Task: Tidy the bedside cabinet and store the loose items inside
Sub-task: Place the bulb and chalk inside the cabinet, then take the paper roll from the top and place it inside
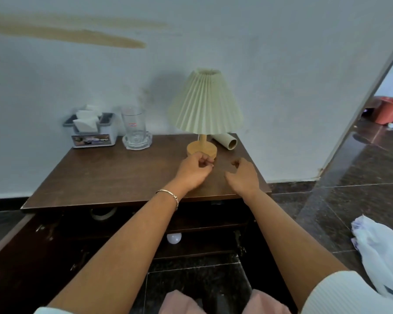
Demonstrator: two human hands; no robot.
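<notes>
The tidying looks well advanced but not finished. The bedside cabinet [100, 177] stands with its front open, and in the dark interior below the centre of the frame a roll of tape [102, 215] and a white bulb [174, 237] already lie stored. On the top surface a tissue holder [93, 132] and a tall glass [134, 125] on a clear dish [136, 145] stand lined up along the wall, with the pleated lamp [205, 105] to their right. The one loose item plainly left out is the cardboard tube [225, 141], lying on its side at the back right corner of the surface, just beside the lamp's wooden base. Its long axis runs from upper left to lower right of the frame, with the open end facing lower right, toward the surface's right edge. The left hand [194, 168] hovers right in front of the lamp base with fingers curled in; whether it pinches something small I cannot tell. The right hand [243, 175] hovers beside it, loosely curled and holding nothing. What probably remains is storing the tube and closing the cabinet.
</notes>
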